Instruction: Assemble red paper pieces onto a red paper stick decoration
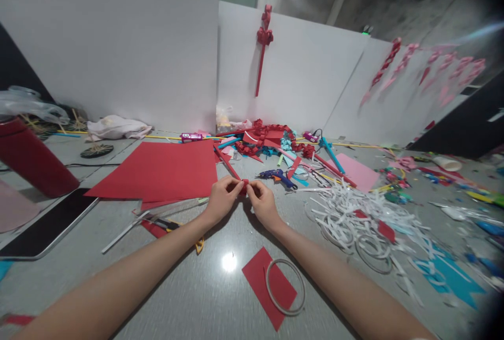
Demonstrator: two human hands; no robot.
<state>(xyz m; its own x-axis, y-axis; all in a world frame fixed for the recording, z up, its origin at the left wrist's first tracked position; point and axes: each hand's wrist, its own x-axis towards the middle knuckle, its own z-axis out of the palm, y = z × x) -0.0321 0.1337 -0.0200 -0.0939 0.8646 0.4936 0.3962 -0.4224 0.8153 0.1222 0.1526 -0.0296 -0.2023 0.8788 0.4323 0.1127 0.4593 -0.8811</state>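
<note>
Both hands meet at the middle of the table around a red paper strip (227, 162), whose folded end sits between the fingertips. The strip's long tail runs away from me, up and to the left. My left hand (222, 198) pinches the folded end from the left. From the other side, my right hand (262, 202) pinches the same end. Fingers partly hide the fold. Just beyond the right hand lies a blue glue gun (276, 176). Beside the left wrist are yellow-handled scissors (199, 245), partly under the forearm.
Large red sheets (165, 172) lie at left, near a phone (47, 224) and a red cylinder (37, 158). White paper strips (350, 214) heap up at right. A coiled ring (302, 287) rests on a red paper piece (260, 271). A red paper ornament (265, 38) hangs on the white panel.
</note>
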